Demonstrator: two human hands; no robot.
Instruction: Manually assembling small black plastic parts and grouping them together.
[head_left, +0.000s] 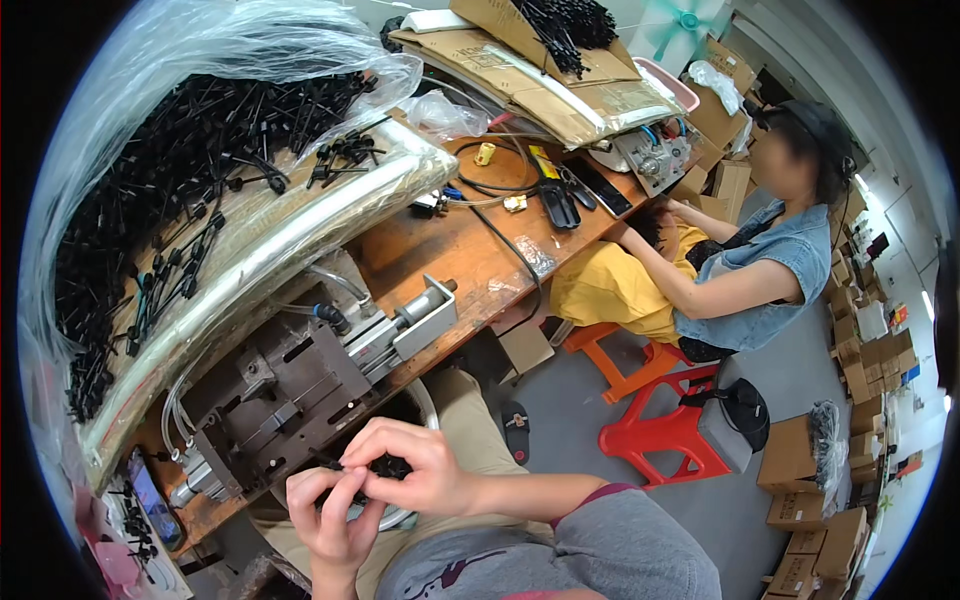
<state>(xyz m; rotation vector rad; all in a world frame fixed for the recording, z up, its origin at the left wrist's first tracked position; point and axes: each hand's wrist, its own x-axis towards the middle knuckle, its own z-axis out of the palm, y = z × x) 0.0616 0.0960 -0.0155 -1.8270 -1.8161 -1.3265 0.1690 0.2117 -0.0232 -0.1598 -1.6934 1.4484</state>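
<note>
Across the middle, a wooden worktop [400, 250], running from near left to far right. On its far left, a broad tray [300, 246] with a pale, plastic-wrapped rim; looks set there to keep its heap of black parts [200, 150] contained and within reach. Along the near edge, a brown metal machine [265, 375], presumably placed close to the lap for easy access. Just short of it, over the lap, the right hand [430, 480], curled round a small black bunch [390, 466], apparently to keep spares in the palm. Meeting it, the left hand [335, 520], fingers narrow, tips pinched against the right's, likely for a steady, precise grip. Farther right, a yellow-and-black tool [556, 195], lying loose, perhaps aside from the handwork. Smallest, at the joined fingertips, a thin black piece [330, 463], mostly hidden; cannot tell its full shape.
</note>
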